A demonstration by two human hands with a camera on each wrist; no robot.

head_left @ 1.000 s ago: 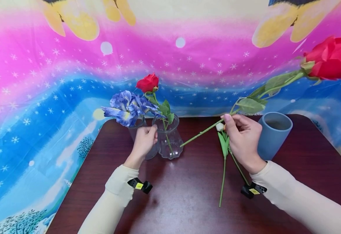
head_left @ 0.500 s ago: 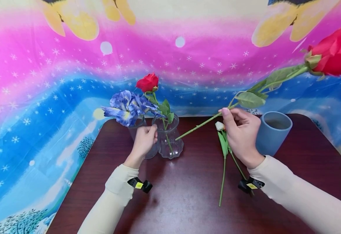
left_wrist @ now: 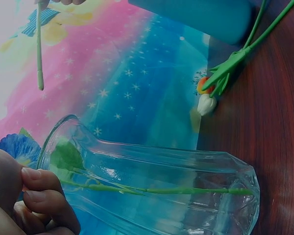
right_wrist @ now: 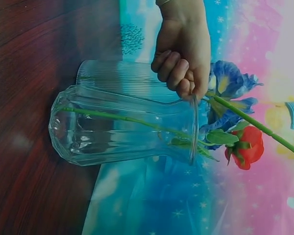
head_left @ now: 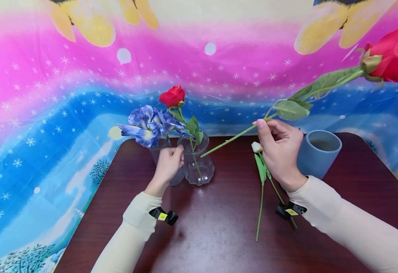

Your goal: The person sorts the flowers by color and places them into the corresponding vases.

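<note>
My right hand [head_left: 282, 149] pinches the green stem of a red rose [head_left: 395, 57] between thumb and fingers. The bloom leans up to the right, partly cut off by the frame edge. The stem's lower end points down-left and, in the head view, overlaps the clear glass vase [head_left: 206, 172] below its rim. Another red rose [head_left: 173, 96] stands in that vase, its stem [right_wrist: 112, 116] visible through the glass. My left hand [head_left: 169, 163], fingers curled, grips the vase at its rim. In the left wrist view the held stem's end [left_wrist: 40, 81] hangs apart from the vase rim.
Blue irises [head_left: 148, 127] stand in a ribbed glass [right_wrist: 122, 73] beside the vase. A white tulip [head_left: 257, 147] and an orange tulip [left_wrist: 204, 85] lie on the dark wood table [head_left: 216, 227]. A blue cylindrical vase [head_left: 316, 161] stands at the right, before a printed cloth backdrop.
My right hand has risen and shifted slightly left with the rose, bringing the stem's lower end higher and over the vase in view. My left hand and the glass vase stay put.
</note>
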